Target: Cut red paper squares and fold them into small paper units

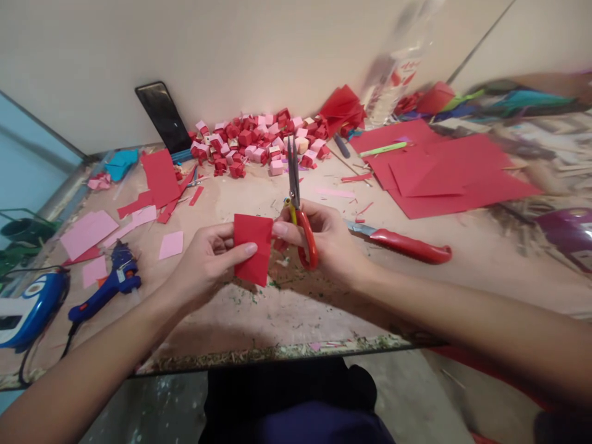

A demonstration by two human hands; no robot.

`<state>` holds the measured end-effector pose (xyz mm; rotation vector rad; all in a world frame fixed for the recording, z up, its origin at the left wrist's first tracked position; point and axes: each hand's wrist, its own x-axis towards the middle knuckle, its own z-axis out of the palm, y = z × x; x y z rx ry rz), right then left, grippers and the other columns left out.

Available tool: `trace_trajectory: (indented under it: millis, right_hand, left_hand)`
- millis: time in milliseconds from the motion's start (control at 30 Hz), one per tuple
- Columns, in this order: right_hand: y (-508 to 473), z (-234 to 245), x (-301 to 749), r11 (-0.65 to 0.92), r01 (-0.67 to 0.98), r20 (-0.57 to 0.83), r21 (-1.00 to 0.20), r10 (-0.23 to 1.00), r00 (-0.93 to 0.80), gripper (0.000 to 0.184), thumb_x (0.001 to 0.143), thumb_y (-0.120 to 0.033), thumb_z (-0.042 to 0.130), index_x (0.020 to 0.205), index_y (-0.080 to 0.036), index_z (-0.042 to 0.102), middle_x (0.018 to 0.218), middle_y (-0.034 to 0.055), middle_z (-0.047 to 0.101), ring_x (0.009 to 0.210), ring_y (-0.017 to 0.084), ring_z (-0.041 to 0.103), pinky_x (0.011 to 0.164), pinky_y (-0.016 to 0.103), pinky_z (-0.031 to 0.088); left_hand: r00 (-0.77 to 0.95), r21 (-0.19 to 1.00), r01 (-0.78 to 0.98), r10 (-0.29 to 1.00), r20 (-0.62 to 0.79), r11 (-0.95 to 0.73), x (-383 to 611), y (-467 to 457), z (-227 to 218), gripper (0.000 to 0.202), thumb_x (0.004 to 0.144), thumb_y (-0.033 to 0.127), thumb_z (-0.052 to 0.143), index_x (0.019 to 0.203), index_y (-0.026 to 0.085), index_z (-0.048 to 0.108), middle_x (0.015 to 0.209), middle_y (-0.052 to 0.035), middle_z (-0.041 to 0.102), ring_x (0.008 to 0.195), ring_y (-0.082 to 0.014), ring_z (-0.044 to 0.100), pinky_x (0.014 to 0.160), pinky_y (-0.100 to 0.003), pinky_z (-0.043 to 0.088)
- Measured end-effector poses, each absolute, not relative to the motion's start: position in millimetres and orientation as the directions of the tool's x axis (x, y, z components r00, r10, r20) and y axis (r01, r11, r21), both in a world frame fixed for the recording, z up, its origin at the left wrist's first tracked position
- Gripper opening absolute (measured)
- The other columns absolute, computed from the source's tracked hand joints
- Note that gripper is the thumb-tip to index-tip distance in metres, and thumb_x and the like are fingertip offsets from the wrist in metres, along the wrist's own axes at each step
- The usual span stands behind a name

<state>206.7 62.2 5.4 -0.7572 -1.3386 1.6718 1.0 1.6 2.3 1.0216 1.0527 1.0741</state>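
My left hand (208, 262) pinches a small red paper piece (252, 248) by its left side, thumb laid across the front. My right hand (326, 240) touches the paper's right edge with its fingertips and grips red-handled scissors (298, 203), whose blades point up and away, shut. Both hands hover just above the wooden table (296, 308), near its front edge.
A pile of small red and pink paper cubes (261, 145) lies at the back by the wall, with a dark phone (161, 117) leaning there. Red paper sheets (444, 169) spread at right. A red-handled knife (402, 242) lies right of my hands. A blue glue gun (108, 287) lies at left among pink scraps.
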Motion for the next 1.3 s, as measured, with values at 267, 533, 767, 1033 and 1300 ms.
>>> trace_trajectory:
  millis: [267,533,767,1033,1300]
  right_hand:
    - [52,-5,207,-0.081,-0.217,0.063,-0.973,0.81,-0.583,0.03,0.085,-0.037,0.091,0.093,-0.018,0.068,0.085,-0.0004,0.065,0.079,0.015,0.061,0.074,0.029,0.05]
    - [44,-6,198,-0.088,-0.226,0.073,-0.97,0.782,-0.619,0.038,0.078,-0.041,0.096,0.088,-0.018,0.067,0.083,-0.0012,0.062,0.077,0.014,0.056,0.073,0.028,0.048]
    - [98,22,237,0.089,0.14,-0.065,-0.986,0.567,-0.821,0.049,0.088,-0.063,0.081,0.083,-0.016,0.068,0.067,-0.0001,0.061,0.057,0.013,0.055,0.056,0.027,0.039]
    - [134,43,264,0.156,0.446,-0.373,-0.881,0.35,-0.859,0.065,0.076,-0.082,0.08,0.076,-0.016,0.078,0.057,0.001,0.063,0.05,0.012,0.054,0.051,0.026,0.041]
    - [128,54,260,-0.097,0.825,-0.789,-0.557,0.373,-0.489,0.032,0.054,-0.025,0.102,0.071,-0.011,0.079,0.048,-0.0097,0.055,0.037,0.004,0.049,0.039,0.021,0.025]
  left_hand:
    - [-0.059,0.989,-0.147,0.998,0.012,-0.021,2,-2,16,0.027,0.087,0.034,0.088,0.108,0.018,0.082,0.092,-0.0074,0.083,0.082,-0.023,0.08,0.076,-0.031,0.067]
    - [-0.018,0.98,-0.198,1.0,0.018,-0.021,3,-4,19,0.022,0.086,0.032,0.087,0.104,0.019,0.083,0.084,-0.0055,0.08,0.076,-0.0204,0.077,0.068,-0.027,0.063]
    - [0.327,0.963,-0.137,0.928,-0.177,0.232,-23,7,29,0.018,0.077,0.031,0.09,0.087,0.018,0.082,0.068,-0.0049,0.075,0.055,-0.017,0.067,0.049,-0.022,0.049]
    - [0.49,0.96,0.123,0.826,-0.278,0.25,-19,14,24,0.023,0.082,0.042,0.084,0.072,0.021,0.083,0.062,-0.0058,0.069,0.046,-0.0135,0.053,0.04,-0.022,0.033]
    - [0.197,0.878,0.129,0.855,-0.479,0.462,-32,12,17,0.025,0.059,0.029,0.1,0.07,0.02,0.079,0.059,-0.003,0.063,0.052,-0.0224,0.067,0.032,-0.02,0.035]
